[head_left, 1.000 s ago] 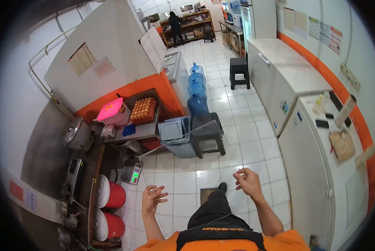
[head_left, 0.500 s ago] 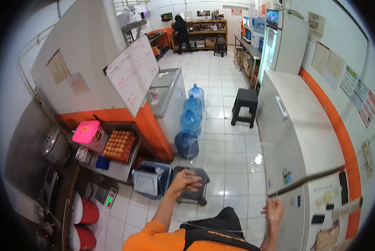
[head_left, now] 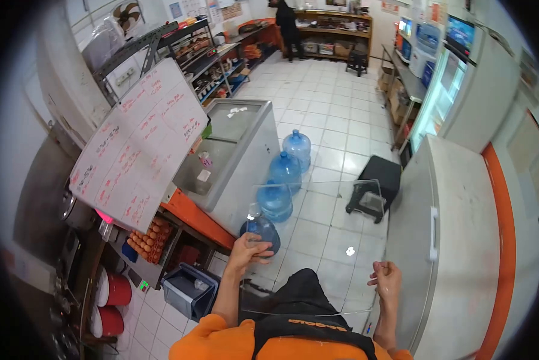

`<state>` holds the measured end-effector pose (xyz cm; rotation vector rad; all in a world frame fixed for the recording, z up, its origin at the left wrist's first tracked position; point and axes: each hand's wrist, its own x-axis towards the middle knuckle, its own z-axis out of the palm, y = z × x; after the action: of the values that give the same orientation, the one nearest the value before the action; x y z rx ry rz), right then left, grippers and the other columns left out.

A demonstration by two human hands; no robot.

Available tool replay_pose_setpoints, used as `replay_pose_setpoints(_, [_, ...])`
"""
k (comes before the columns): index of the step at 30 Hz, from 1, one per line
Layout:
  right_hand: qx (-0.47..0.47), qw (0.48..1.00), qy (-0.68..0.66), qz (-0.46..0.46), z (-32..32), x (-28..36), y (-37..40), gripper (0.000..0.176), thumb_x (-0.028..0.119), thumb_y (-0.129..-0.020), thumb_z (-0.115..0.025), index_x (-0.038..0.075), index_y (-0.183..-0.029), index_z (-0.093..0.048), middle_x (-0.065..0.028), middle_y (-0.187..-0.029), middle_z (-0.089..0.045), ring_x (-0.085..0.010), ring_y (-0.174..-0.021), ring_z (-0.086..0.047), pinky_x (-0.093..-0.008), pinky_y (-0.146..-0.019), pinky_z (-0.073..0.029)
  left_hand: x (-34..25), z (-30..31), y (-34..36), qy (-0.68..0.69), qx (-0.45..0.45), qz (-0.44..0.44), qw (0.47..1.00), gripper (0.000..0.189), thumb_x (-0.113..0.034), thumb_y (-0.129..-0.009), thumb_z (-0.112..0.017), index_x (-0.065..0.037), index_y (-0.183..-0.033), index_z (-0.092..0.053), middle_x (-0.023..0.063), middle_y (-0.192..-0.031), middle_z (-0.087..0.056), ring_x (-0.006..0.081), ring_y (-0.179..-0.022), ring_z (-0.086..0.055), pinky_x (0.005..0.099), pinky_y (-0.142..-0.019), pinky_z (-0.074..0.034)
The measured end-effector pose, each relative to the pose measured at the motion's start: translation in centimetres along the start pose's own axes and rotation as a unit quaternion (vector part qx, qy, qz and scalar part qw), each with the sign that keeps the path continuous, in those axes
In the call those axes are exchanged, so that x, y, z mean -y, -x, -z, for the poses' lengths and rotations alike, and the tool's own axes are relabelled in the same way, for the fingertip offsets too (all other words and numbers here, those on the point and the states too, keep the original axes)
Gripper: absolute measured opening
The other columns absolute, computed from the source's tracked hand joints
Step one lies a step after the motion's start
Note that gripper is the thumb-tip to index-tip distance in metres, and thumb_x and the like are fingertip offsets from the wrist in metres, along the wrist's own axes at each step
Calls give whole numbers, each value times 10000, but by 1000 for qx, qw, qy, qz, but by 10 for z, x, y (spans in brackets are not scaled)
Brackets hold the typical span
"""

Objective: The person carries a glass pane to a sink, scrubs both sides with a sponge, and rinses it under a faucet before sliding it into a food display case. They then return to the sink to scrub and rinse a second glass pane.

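Note:
A clear, flat rectangular pane [head_left: 317, 282], glass or plastic, is held in front of my body, and the floor shows through it. My left hand [head_left: 249, 253] grips its left side, fingers bent against the surface. At the opposite edge, my right hand [head_left: 387, 279] has its fingers curled in at the pane's border. Through the pane's upper part I see a blue water jug [head_left: 275, 203] and a black stool [head_left: 374, 186]. Another, darker jug [head_left: 261, 231] stands just beyond my left fingers.
A chest freezer [head_left: 245, 156] and whiteboard [head_left: 143, 144] are on the left, above an egg tray [head_left: 150, 240] and a grey-blue bin [head_left: 189, 291]. A white upright-handled freezer [head_left: 410, 240] lines the right. At the back, a person in black [head_left: 288, 27] stands by shelves.
I have moved forward along the aisle, carrying the pane. The jugs, stool and whiteboard appear closer, and the black wheeled base by my left hand has dropped from view.

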<state>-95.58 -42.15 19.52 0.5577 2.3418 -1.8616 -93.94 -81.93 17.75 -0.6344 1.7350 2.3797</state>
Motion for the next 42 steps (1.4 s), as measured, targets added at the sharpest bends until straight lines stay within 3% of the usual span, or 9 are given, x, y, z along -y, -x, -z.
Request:
replay_pose_setpoints(1, [32, 999, 14, -15, -11, 19, -31, 292, 248, -894, -700, -26, -899, -598, -93, -637, -615, -164, -467, -606, -247, -376, -420, -7, 1, -17, 10, -27, -8, 1000, 471, -51, -852, -710, 36, -1200, -404, 255, -1047, -659, 344, -866, -709, 417, -632, -625])
replay_pose_setpoints(6, [98, 995, 19, -5, -66, 57, -209, 310, 291, -888, -711, 3, -885, -598, -83, -635, -620, -159, -476, -618, -241, -372, -391, -50, -17, -156, 44, -92, -32, 994, 390, -16, -836, -705, 6, -1128, -446, 224, -1025, -659, 324, -851, -712, 401, -606, -630])
replay_pose_setpoints(14, [29, 1000, -5, -7, -82, 144, -412, 387, 404, -862, -729, 56, -835, -562, -57, -642, -609, -146, -492, -617, -225, -382, -387, -156, -93, -406, 20, -7, -13, 1000, 380, -60, -838, -721, 7, -1092, -447, 258, -1044, -664, 331, -860, -712, 425, -617, -620])
replay_pose_setpoints(17, [87, 995, -49, -15, -85, 170, -500, 353, 329, -863, -744, 35, -851, -550, -95, -660, -625, -164, -537, -642, -242, -442, -473, -187, -112, -497, 27, 17, -7, 999, 393, -77, -833, -733, 5, -1088, -446, 259, -1058, -665, 331, -864, -711, 429, -621, -620])
replay_pose_setpoints(21, [124, 991, -48, -7, -117, 222, -628, 337, 273, -854, -759, 22, -931, -549, -106, -695, -639, -179, -579, -661, -252, -458, -488, -224, -131, -614, 46, 5, -22, 999, 359, -88, -821, -754, -23, -1056, -490, 236, -1021, -672, 334, -849, -713, 421, -625, -622])
replay_pose_setpoints(26, [212, 976, -3, 46, -207, 307, -801, 412, 211, -856, -754, 0, -1101, -499, -111, -730, -646, -186, -599, -662, -269, -485, -514, -272, -126, -731, 75, -71, -72, 992, 349, -73, -823, -746, -24, -1056, -491, 234, -1017, -672, 333, -838, -715, 409, -590, -623])
replay_pose_setpoints(31, [326, 943, 54, 23, -313, 396, -933, 223, 101, -856, -706, 19, -942, -516, -97, -744, -630, -174, -570, -629, -277, -507, -527, -324, -108, -786, 111, -205, -100, 967, 362, -46, -828, -728, -20, -1074, -464, 253, -1017, -658, 346, -839, -713, 391, -569, -628])
replay_pose_setpoints(35, [388, 915, 84, 70, -401, 432, -1035, 222, 91, -850, -703, 1, -971, -539, -80, -754, -624, -159, -560, -612, -266, -497, -506, -365, -95, -851, 120, -285, -115, 944, 358, -18, -826, -712, -11, -1078, -458, 262, -998, -656, 353, -839, -711, 404, -565, -629])
replay_pose_setpoints(42, [326, 933, 127, 89, -509, 512, -1172, 393, 157, -810, -738, -41, -1094, -553, -64, -685, -592, -147, -596, -615, -256, -503, -438, -442, -69, -1038, 107, -269, -148, 946, 361, -21, -841, -697, 41, -1092, -445, 277, -1009, -648, 352, -862, -709, 414, -598, -636])
